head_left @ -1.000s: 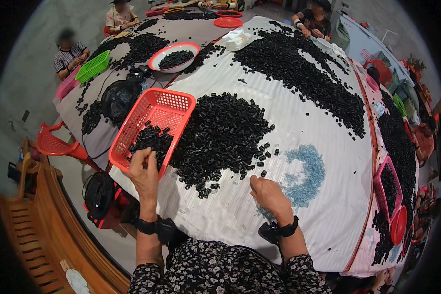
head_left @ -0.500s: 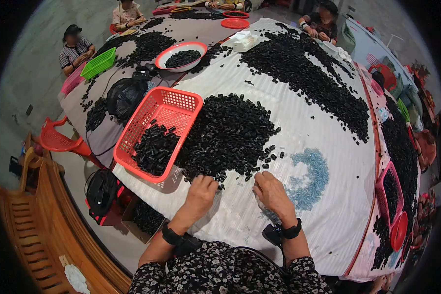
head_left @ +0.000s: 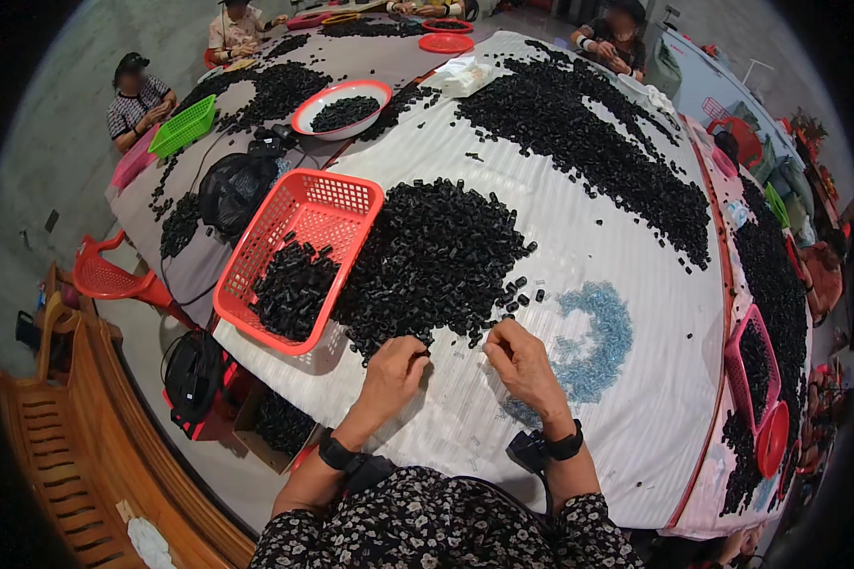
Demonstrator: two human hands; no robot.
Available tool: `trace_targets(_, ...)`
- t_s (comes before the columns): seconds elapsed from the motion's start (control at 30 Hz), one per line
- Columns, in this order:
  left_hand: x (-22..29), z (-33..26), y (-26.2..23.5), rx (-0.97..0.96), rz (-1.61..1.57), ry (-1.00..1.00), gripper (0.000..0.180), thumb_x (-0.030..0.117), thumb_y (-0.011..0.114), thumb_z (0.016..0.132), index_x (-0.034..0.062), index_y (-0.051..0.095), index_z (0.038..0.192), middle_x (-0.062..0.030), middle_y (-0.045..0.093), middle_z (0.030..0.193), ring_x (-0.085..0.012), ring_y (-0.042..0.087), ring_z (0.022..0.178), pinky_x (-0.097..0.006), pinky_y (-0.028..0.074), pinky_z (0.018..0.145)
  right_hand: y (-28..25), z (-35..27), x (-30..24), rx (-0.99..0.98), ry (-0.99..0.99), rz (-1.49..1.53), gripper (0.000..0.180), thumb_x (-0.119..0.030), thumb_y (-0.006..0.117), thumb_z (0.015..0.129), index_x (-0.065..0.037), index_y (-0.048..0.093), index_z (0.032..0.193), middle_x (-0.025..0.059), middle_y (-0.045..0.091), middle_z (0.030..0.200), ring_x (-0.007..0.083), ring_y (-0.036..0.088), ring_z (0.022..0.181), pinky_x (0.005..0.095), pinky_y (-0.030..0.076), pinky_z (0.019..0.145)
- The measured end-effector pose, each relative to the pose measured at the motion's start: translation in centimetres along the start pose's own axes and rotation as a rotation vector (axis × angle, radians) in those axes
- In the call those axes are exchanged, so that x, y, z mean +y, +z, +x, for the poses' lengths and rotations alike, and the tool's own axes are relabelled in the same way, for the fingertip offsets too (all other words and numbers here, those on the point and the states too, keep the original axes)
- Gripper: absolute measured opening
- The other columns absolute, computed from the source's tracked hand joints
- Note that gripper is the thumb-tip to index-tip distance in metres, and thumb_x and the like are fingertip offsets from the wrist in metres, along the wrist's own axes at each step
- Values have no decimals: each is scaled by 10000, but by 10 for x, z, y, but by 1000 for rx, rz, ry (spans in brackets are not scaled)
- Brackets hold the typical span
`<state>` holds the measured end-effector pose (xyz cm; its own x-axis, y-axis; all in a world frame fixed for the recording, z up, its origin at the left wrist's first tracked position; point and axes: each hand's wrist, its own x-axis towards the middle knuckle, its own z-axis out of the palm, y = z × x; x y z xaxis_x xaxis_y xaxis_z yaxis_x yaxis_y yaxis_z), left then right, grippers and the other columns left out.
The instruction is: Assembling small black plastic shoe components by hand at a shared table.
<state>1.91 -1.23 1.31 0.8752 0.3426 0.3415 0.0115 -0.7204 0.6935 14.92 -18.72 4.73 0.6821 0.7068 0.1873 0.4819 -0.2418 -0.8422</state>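
Observation:
A heap of small black tube-shaped plastic pieces [head_left: 436,251] lies on the white cloth in front of me. At its near edge, my left hand [head_left: 391,375] is closed in a pinch, with a small black piece showing at the fingertips. My right hand [head_left: 525,368] is to the right of it, fingers curled together; whatever it holds, if anything, is hidden. Beside that hand, small clear-blue pieces [head_left: 605,346] are spread in a curved patch. A red plastic basket [head_left: 327,248] stands left of the heap, partly filled with black pieces.
A wider spread of black pieces [head_left: 579,123] covers the far right of the cloth. Farther off are a red-rimmed white basin [head_left: 306,121] and a green basket [head_left: 182,126]. A pink basket [head_left: 738,365] sits at right. Several people work around the table. A wooden bench [head_left: 114,446] is at lower left.
The view has shifted slightly. My left hand has drawn a little toward the right, and my right hand has moved slightly up toward the heap's edge. Both stay closed.

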Motion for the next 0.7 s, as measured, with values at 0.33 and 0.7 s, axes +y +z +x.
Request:
trace_targets(0.33, 14, -3, -15, -223, -1183, -526, 99, 70, 578, 882, 3, 584, 955, -47, 613, 805, -95, 567, 693, -246, 489, 669, 5, -3, -7, -200, 254, 575, 125, -141, 576, 904, -44, 536, 835, -5, 543, 776, 61, 462, 606, 209, 402, 551)
trace_targets(0.7, 24, -7, -4, -257, -1208, -477, 145, 67, 583, 889, -19, 585, 1006, -42, 617, 819, -83, 561, 715, -222, 474, 677, 9, -6, -5, -207, 205, 723, 103, -100, 644, 853, -23, 597, 904, -8, 566, 781, 55, 505, 642, 200, 429, 575)
